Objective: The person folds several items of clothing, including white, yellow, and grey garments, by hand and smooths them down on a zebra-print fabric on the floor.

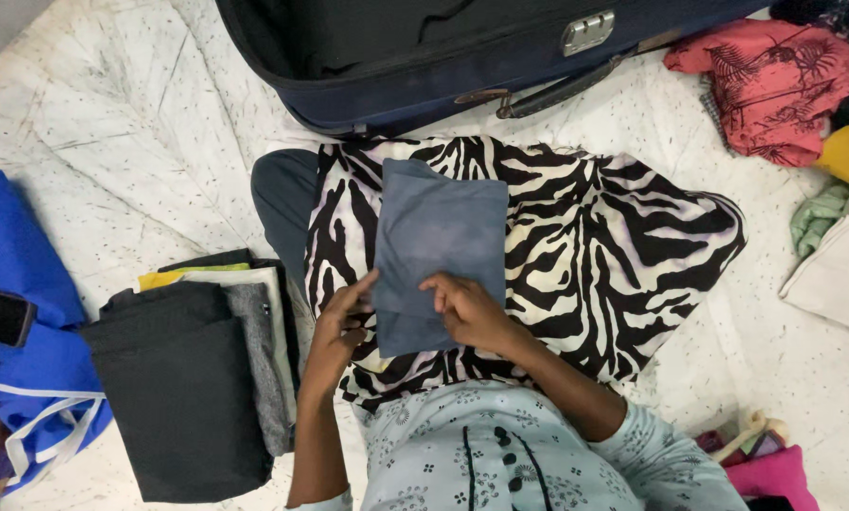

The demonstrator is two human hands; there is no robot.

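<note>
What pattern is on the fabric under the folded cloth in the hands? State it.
Black-and-white zebra stripes on the lap fabric, clearest in the head view.

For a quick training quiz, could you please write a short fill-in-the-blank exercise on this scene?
1. Both hands, left hand and right hand, rest on a folded ____ cloth.
2. That cloth lies on a fabric with a black-and-white ____ pattern.
3. The open suitcase lies ____ the lap, at the picture's top.
4. The pile of folded clothes lies at the person's ____ side.

Missing words: grey; zebra; beyond; left
</note>
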